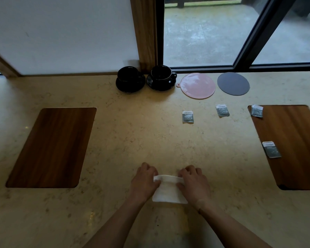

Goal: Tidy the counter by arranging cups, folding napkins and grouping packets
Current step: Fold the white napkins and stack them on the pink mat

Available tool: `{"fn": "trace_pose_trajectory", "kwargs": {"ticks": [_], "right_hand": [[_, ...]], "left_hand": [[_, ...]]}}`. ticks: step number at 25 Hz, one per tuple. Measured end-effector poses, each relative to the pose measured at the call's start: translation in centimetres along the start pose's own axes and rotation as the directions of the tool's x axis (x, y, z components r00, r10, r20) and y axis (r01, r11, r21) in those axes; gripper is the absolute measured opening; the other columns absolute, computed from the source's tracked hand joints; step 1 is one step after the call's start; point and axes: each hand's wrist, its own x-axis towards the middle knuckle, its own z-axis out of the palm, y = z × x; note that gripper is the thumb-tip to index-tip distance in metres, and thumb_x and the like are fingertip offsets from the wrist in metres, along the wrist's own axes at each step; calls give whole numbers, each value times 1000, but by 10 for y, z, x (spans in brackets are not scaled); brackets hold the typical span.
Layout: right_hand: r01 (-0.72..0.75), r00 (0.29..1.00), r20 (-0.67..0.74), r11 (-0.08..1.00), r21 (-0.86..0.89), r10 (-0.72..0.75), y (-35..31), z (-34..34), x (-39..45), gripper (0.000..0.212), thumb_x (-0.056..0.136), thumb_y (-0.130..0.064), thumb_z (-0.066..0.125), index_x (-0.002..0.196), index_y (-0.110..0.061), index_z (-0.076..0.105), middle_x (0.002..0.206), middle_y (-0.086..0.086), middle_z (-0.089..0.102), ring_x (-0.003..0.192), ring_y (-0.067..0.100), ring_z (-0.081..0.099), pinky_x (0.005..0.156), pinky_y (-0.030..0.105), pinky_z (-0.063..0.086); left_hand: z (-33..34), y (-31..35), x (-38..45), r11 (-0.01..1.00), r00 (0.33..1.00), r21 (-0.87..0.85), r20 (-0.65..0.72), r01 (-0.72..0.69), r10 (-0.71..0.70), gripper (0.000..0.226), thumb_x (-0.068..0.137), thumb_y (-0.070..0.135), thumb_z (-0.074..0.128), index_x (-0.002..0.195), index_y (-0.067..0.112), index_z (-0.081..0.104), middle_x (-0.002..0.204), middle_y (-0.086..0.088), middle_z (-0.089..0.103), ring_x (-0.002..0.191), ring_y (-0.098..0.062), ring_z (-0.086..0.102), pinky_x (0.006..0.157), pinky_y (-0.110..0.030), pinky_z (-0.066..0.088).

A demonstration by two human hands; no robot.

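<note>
A pale marble-look counter (125, 133) runs beneath a window (213, 33), with a wooden placemat (51, 147) at left and another (292, 145) at right. At the back edge, a pink round mat (198, 85) lies beside a grey round mat (233, 83), next to two black cups on saucers (130, 79) (161, 78). At the near edge a person's left hand (144, 178) and right hand (193, 181), fingers curled, pinch the far fold of a white napkin (168, 191) lying flat between them. Four small grey packets lie apart: two on the counter (188, 116) (222, 110), two on the right placemat (256, 110) (271, 149).
</note>
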Motion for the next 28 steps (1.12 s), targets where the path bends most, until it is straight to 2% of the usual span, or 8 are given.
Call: {"fn": "trace_pose_trajectory", "kwargs": {"ticks": [5,7,11,15,19,23,25,28], "right_hand": [[56,998,7,998,12,-56,-2,-3,-3,21,91,-33,48,111,-27,48,119,-5,52,108,20,44,82,32,40],[56,998,7,997,48,-56,-4,-3,-3,21,92,-30,47,113,-28,46,117,-7,54,109,20,45,83,32,39],[39,999,18,996,83,-40,-5,-1,-1,40,92,-27,48,132,-31,45,129,-9,53,119,19,42,92,33,39],[31,999,37,995,94,-35,-4,-2,0,25,90,-31,49,114,-31,58,115,-10,56,110,17,44,81,27,37],[-43,996,88,948,316,16,-1,-14,-4,21,84,-32,56,104,-28,62,99,-12,58,99,13,49,76,28,44],[-252,964,255,593,765,81,10,-36,-12,9,82,-23,67,91,-22,66,90,-1,68,81,15,66,64,27,57],[-295,953,295,465,835,75,19,-46,-16,12,82,-23,70,93,-19,67,94,6,68,84,20,67,64,26,57],[-321,947,302,258,911,111,35,-58,-19,19,83,-20,71,101,-15,68,102,12,69,94,31,65,75,43,59]], "left_hand": [[2,-5,-1,993,993,23,-17,-118,119,15,80,35,60,90,25,55,97,7,49,92,-14,48,60,-26,35],[5,-8,-5,988,987,22,-43,-155,156,17,83,36,56,98,27,54,98,11,52,94,-12,50,61,-24,35],[6,-9,-8,993,995,-60,-21,-100,99,41,87,40,54,127,36,47,110,14,53,103,-5,49,71,-20,37],[3,-7,-4,994,994,-38,-3,-107,107,21,85,37,56,104,29,61,104,12,55,102,-9,49,70,-23,39],[-5,-5,-4,978,998,-201,32,-53,60,15,80,33,64,92,23,65,97,8,53,93,-9,50,71,-26,44],[-18,6,-6,883,992,-468,125,31,31,13,79,31,65,85,20,63,86,4,62,76,-11,56,63,-24,41],[-21,20,-7,771,985,-631,172,91,24,15,81,27,64,83,13,60,80,1,60,71,-12,53,64,-28,41],[-19,54,-8,579,982,-800,191,158,-4,18,84,24,63,85,6,60,81,-6,60,76,-18,56,67,-36,45]]}}
